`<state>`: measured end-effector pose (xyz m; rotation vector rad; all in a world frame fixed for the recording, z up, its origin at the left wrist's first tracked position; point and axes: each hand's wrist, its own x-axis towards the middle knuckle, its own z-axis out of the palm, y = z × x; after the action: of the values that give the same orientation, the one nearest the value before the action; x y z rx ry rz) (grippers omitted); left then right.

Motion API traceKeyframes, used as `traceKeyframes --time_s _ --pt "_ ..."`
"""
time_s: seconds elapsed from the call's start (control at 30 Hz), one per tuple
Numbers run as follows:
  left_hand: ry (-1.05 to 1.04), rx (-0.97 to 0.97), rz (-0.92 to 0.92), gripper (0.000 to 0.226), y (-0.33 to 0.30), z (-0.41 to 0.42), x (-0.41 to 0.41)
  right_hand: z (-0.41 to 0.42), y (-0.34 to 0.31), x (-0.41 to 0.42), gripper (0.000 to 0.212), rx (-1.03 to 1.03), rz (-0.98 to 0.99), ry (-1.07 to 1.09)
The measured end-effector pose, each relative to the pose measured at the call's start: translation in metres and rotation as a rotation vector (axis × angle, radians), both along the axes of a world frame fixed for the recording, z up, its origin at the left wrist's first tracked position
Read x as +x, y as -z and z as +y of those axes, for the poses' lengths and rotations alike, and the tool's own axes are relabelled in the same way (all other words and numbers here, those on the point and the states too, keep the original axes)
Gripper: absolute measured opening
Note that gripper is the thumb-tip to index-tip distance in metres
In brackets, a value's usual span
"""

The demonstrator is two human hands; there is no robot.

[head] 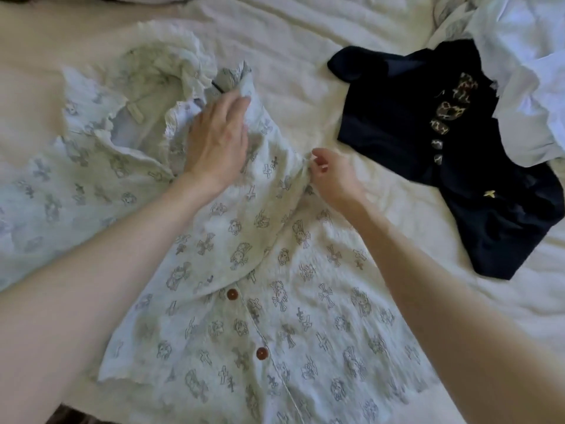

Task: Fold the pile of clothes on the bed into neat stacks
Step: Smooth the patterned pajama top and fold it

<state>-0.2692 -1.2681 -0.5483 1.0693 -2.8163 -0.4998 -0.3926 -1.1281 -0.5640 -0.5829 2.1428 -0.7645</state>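
A pale printed button-up shirt (269,316), covered in small grey cross and figure motifs with brown buttons, lies spread across the bed in front of me. My left hand (218,139) lies flat with straight fingers on a folded-over part near the collar, pressing it down. My right hand (331,175) pinches the shirt's edge at its right side, fingers curled. A dark navy top (397,123) with a patterned print lies to the right on the bed. White garments (526,75) are heaped at the upper right, partly over the navy top.
The bed (305,35) is covered with a crumpled white sheet. A beige area (36,96) shows at the upper left beside the shirt.
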Motion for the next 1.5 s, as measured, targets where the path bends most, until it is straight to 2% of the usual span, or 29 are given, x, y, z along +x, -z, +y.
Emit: traceKeyframes --time_s 0.07,0.13,0.27,0.33,0.4,0.53,0.6,0.67,0.73,0.8,0.87,0.93,1.07,1.17,1.27,1.33,1.4,1.5 --pt "-0.004 -0.029 -0.034 0.042 0.002 -0.024 -0.022 -0.013 0.004 -0.009 0.038 0.029 -0.028 -0.134" --pt "-0.025 -0.033 -0.064 0.038 0.003 -0.040 -0.040 -0.015 0.006 -0.016 0.031 0.019 -0.066 -0.173" --pt "-0.165 0.038 -0.164 0.035 0.007 -0.055 -0.064 -0.003 0.005 -0.027 0.007 0.014 -0.212 -0.054" --pt "-0.236 0.049 -0.168 0.026 0.011 -0.058 -0.071 0.002 0.004 -0.028 0.012 0.019 -0.264 -0.013" --pt "-0.325 0.115 -0.055 0.021 0.013 -0.060 -0.079 0.003 0.006 -0.029 0.015 0.000 -0.282 0.045" --pt "-0.453 0.302 0.305 0.016 0.012 -0.068 -0.095 0.000 0.009 -0.033 0.017 -0.055 -0.223 0.227" --pt "-0.505 0.337 0.315 0.017 0.014 -0.069 -0.096 -0.001 0.011 -0.030 0.015 -0.065 -0.230 0.304" --pt "-0.464 0.367 0.218 0.022 0.017 -0.062 -0.090 0.002 0.013 -0.020 0.014 -0.067 -0.197 0.314" --pt "-0.377 0.395 0.153 0.018 0.020 -0.049 -0.077 0.013 0.014 -0.007 0.026 -0.135 -0.140 0.274" --pt "-0.322 0.398 0.120 0.039 0.018 -0.029 -0.056 0.027 0.015 0.004 0.042 -0.187 -0.051 0.169" --pt "-0.311 0.327 0.131 0.043 0.017 -0.006 -0.027 0.037 0.018 0.012 0.051 -0.139 0.065 0.045" --pt "-0.313 0.256 0.131 0.043 0.017 0.014 0.000 0.037 0.022 0.013 0.042 -0.103 0.086 0.069" --pt "-0.344 0.190 0.083 0.037 0.021 0.019 0.023 0.022 0.021 -0.004 0.012 -0.008 -0.017 0.305" --pt "-0.325 0.152 0.077 0.028 0.019 0.017 0.028 0.018 0.014 -0.006 0.013 0.041 -0.028 0.347" --pt "-0.265 0.127 0.069 0.027 0.013 0.024 0.039 0.026 0.000 0.016 0.018 -0.014 0.182 0.317" --pt "-0.251 0.097 0.081 0.028 0.008 0.032 0.052 0.038 -0.011 0.040 0.011 -0.100 0.281 0.312" --pt "-0.290 0.076 0.110 0.027 0.003 0.039 0.068 0.052 -0.018 0.070 0.005 -0.092 0.164 0.320" --pt "-0.407 0.128 0.172 0.027 -0.005 0.047 0.098 0.063 -0.021 0.113 0.017 0.025 -0.214 0.403"
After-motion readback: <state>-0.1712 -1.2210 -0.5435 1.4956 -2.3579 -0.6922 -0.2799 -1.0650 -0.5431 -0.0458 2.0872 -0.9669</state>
